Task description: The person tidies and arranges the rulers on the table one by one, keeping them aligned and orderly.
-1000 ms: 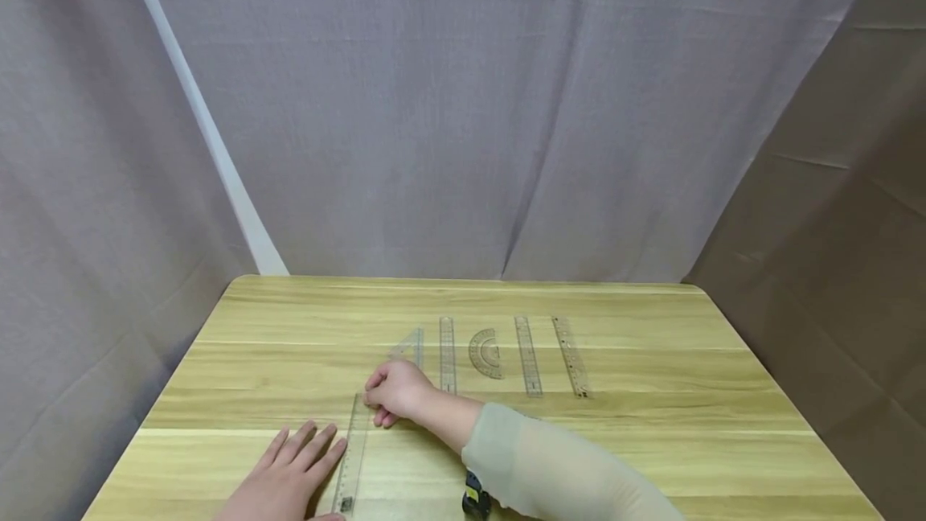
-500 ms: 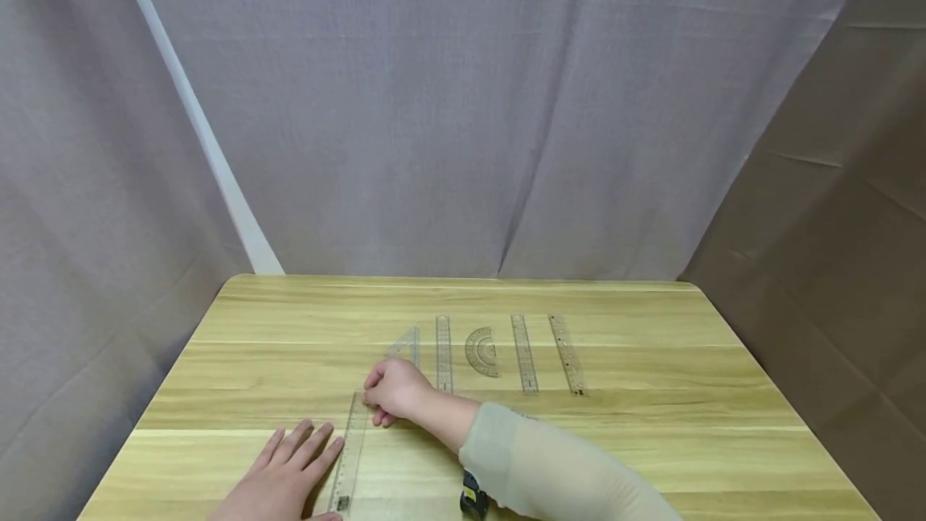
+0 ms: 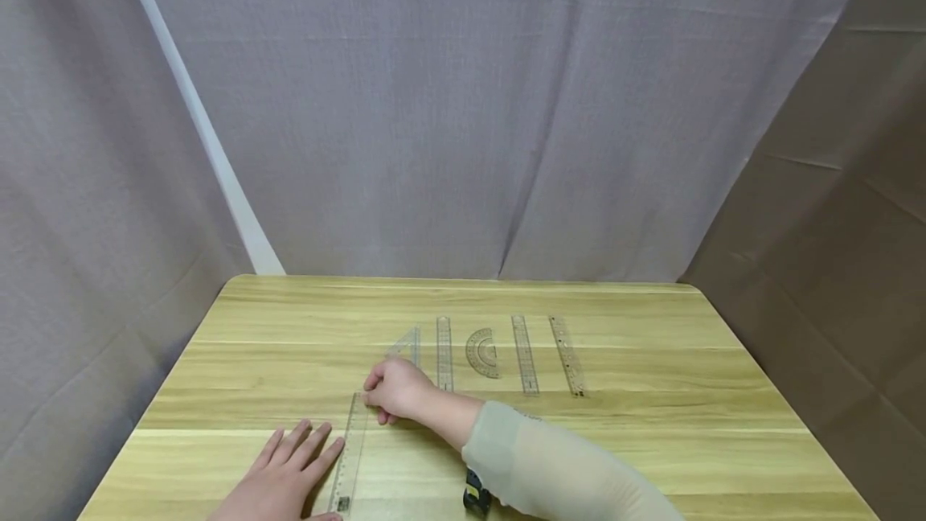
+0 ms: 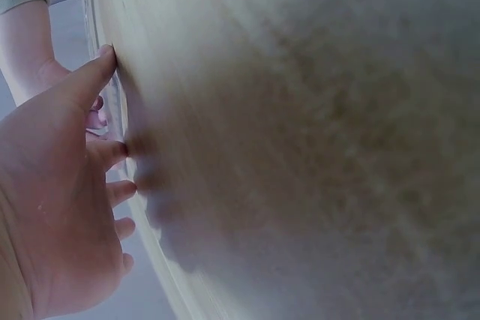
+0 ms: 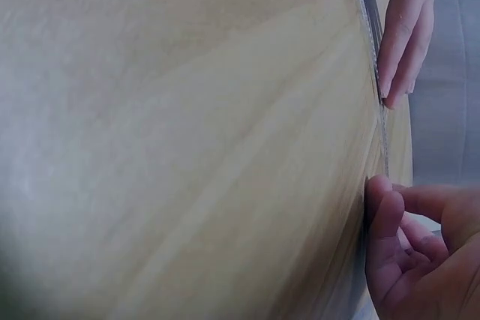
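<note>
The spread left hand [image 3: 278, 477] touches a ruler [image 3: 350, 457] flat on the surface [image 3: 709, 449]; the right hand [image 3: 396, 390] pinches its far end. Only the head view shows the protractor [image 3: 476, 354] beyond, surface extending both sides to rounded far corners.

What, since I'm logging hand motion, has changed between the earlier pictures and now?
Nothing on the yellowish wood-grain table visibly changed: nothing was taken hold of or let go; only the head view's framing shifted slightly. The bare right hand stays at the far end of the long, clear plastic ruler, the bare left hand stays spread beside it, and the clear plastic semicircular protractor keeps its place.
</note>
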`<state>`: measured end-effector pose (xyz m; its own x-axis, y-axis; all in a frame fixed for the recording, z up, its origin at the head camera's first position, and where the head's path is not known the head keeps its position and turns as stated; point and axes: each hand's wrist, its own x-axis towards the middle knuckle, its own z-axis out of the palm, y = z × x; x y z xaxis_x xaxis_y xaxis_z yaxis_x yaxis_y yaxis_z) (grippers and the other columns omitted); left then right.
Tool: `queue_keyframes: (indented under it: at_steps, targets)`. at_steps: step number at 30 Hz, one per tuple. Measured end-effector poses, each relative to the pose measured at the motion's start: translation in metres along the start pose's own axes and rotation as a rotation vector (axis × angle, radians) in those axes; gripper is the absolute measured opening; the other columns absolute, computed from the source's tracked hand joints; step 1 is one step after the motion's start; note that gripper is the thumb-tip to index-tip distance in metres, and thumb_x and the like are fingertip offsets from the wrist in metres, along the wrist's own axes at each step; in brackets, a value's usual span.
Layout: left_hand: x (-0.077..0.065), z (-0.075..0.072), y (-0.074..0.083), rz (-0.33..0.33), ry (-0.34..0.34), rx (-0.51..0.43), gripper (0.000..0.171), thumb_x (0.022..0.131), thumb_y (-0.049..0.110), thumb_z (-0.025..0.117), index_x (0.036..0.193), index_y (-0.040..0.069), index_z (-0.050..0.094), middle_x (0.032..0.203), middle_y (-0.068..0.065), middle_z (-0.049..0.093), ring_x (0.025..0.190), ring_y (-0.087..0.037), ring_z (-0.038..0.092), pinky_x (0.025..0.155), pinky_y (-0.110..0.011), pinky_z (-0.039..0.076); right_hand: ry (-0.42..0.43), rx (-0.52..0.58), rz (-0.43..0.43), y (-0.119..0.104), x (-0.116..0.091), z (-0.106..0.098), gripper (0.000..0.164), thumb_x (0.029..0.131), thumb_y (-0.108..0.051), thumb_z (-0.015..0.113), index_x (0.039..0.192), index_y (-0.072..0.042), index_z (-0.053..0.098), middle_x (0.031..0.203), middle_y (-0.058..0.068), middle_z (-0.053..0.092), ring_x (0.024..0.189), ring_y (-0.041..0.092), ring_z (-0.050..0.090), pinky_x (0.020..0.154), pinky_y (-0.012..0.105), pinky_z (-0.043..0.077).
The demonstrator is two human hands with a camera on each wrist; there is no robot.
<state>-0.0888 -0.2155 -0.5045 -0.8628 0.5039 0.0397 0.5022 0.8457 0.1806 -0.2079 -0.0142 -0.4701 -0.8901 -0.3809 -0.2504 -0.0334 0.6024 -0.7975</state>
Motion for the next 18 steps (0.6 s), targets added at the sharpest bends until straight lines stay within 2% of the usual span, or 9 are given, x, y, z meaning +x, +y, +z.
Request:
queue_keyframes:
  at_steps: [5,6,8,10,12,14,15,18]
  targets:
    - [-0.001,0.003,-0.002,-0.009,0.022,-0.015,0.092,0.082,0.081,0.045,0.144,0.014,0.053,0.149,-0.014,0.047,0.138,-0.043,0.038,0.107,-0.065,0.027,-0.06,-0.014,-0.03,0.003,0.0,-0.007,0.008,0.09,-0.008,0.072,0.097,-0.007,0.07,0.065,0.004,0.063,0.047,0.014,0.058,0.042,0.023,0.048]
    - [-0.001,0.004,-0.002,-0.011,0.029,-0.023,0.091,0.082,0.081,0.046,0.144,0.014,0.053,0.149,-0.014,0.046,0.138,-0.043,0.037,0.111,-0.065,0.022,-0.072,-0.024,-0.035,0.004,0.001,-0.008,0.01,0.09,-0.009,0.072,0.099,-0.007,0.07,0.067,0.003,0.063,0.048,0.014,0.058,0.043,0.023,0.047]
    - [-0.001,0.005,-0.002,0.003,0.06,0.01,0.091,0.082,0.081,0.045,0.143,0.014,0.055,0.148,-0.014,0.048,0.136,-0.043,0.04,0.117,-0.061,0.004,-0.088,-0.047,-0.05,0.006,0.002,-0.01,0.015,0.089,-0.01,0.073,0.103,-0.007,0.071,0.07,0.0,0.063,0.049,0.014,0.058,0.044,0.023,0.047]
    - [-0.002,0.007,-0.002,0.014,0.088,0.044,0.09,0.082,0.082,0.045,0.142,0.015,0.055,0.146,-0.014,0.05,0.135,-0.043,0.042,0.118,-0.047,-0.016,-0.094,-0.089,-0.07,0.008,0.003,-0.012,0.019,0.087,-0.012,0.075,0.105,-0.008,0.071,0.072,-0.002,0.063,0.049,0.014,0.058,0.047,0.024,0.048]
    - [-0.002,0.008,-0.002,0.016,0.109,0.055,0.089,0.082,0.082,0.045,0.141,0.015,0.056,0.146,-0.014,0.051,0.134,-0.042,0.043,0.109,-0.027,-0.027,-0.092,-0.146,-0.099,0.01,0.004,-0.013,0.021,0.086,-0.015,0.077,0.106,-0.011,0.072,0.074,-0.006,0.063,0.053,0.012,0.058,0.052,0.025,0.05]
    - [-0.003,0.009,-0.002,0.016,0.121,0.075,0.09,0.081,0.083,0.045,0.14,0.016,0.057,0.145,-0.013,0.052,0.133,-0.042,0.045,0.106,-0.023,-0.029,-0.086,-0.217,-0.131,0.011,0.005,-0.015,0.022,0.085,-0.02,0.078,0.106,-0.014,0.073,0.076,-0.008,0.065,0.059,0.008,0.058,0.061,0.024,0.051]
    - [-0.003,0.008,-0.002,0.014,0.12,0.08,0.09,0.081,0.083,0.044,0.14,0.016,0.057,0.145,-0.013,0.052,0.133,-0.042,0.044,0.11,-0.03,-0.027,-0.082,-0.254,-0.149,0.012,0.006,-0.015,0.023,0.085,-0.022,0.078,0.106,-0.015,0.074,0.077,-0.009,0.065,0.063,0.006,0.058,0.064,0.024,0.051]
    - [-0.003,0.007,-0.002,-0.007,0.092,0.047,0.09,0.081,0.083,0.045,0.141,0.017,0.056,0.146,-0.013,0.05,0.135,-0.042,0.042,0.109,-0.028,-0.028,-0.067,-0.352,-0.196,0.014,0.006,-0.016,0.023,0.086,-0.026,0.078,0.107,-0.018,0.075,0.08,-0.013,0.065,0.072,0.001,0.056,0.071,0.022,0.049]
